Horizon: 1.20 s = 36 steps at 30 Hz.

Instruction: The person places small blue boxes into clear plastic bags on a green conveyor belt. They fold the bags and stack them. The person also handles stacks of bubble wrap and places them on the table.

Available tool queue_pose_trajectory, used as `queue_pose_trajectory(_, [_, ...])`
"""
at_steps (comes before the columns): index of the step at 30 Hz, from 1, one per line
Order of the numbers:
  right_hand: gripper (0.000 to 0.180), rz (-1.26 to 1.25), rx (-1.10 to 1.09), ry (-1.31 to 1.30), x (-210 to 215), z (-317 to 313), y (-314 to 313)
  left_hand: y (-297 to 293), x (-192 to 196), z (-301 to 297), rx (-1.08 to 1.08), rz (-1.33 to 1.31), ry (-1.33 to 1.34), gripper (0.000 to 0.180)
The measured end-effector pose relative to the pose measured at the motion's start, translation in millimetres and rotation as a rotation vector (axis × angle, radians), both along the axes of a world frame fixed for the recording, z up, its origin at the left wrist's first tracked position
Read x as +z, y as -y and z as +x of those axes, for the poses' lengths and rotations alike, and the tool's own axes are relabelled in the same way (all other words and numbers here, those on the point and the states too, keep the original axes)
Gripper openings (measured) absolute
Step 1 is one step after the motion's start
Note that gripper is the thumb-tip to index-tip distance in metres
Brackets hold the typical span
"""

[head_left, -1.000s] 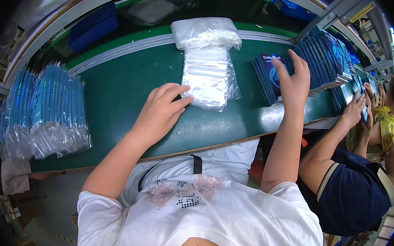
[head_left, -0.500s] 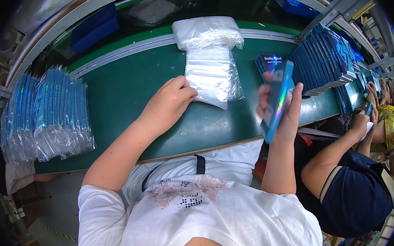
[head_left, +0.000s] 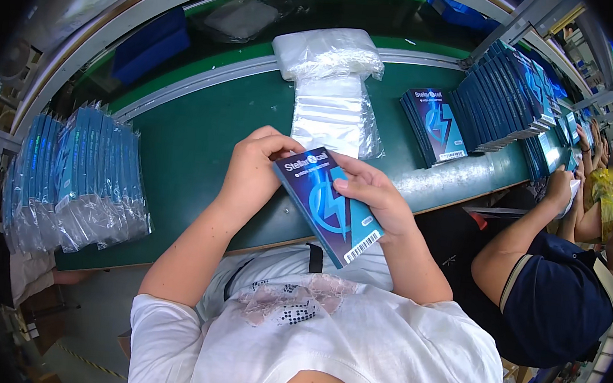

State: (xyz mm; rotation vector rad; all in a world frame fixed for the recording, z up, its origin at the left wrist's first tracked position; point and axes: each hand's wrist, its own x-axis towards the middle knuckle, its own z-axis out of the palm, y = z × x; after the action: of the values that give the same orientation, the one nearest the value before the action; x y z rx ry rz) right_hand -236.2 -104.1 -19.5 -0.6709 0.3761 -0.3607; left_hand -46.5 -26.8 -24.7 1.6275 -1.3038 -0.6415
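- the slim carton (head_left: pixel 330 211), dark purple to teal with a lightning-bolt graphic, is held tilted in front of the person's chest, over the near edge of the table, its printed face toward the camera.
- the right hand (head_left: pixel 378 201) grasps the carton by its right side, thumb pressed on the printed face.
- the left hand (head_left: pixel 254 169) is curled at the carton's upper left corner; its fingertips are partly hidden, so whether they pinch a bag or the carton cannot be told.
- the clear plastic bags (head_left: pixel 327 114) lie overlapped just beyond the carton, whose top end covers their near end from view.
- the step in hand looks like bringing one carton to the bags for sleeving; it does not appear to be inside one.
- the next move seems to call for a spread bag mouth and the carton's leading end squared to it, so the thin film does not snag on a corner.
- farther out on the green tabletop (head_left: pixel 202 147), unbagged cartons (head_left: pixel 437 130) lean in a row to the right, and bagged cartons (head_left: pixel 96 164) stand packed to the left.
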Motion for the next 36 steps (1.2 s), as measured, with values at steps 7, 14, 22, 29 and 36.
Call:
queue_pose_trajectory(7, [0.051,-0.139,-0.093,-0.136,-9.9,-20.9,-1.2,-5.3,3.5,-8.7,0.132,0.122,-0.691,0.012])
queue_pose_trajectory(14, [0.055,-0.285,-0.333,-0.198,-15.6,-11.7,-8.4,-12.2,14.2,-7.3,-0.087,0.029,-0.056,0.018])
queue_pose_trajectory(22, [0.029,-0.460,-0.441,-0.195,-17.6,-2.0,-16.5,-32.8,29.9,-13.0,-0.231,-0.125,0.308,0.029])
queue_pose_trajectory(29, [0.012,-0.445,-0.509,-0.202,-5.8,7.6,-36.9,-26.1,-2.7,-41.3,0.184,-0.218,-0.806,0.031])
queue_pose_trajectory(36, [0.081,-0.872,-0.110,-0.284,23.5,5.9,-31.2,-31.3,14.8,-22.3,0.119,-0.225,-1.225,0.023])
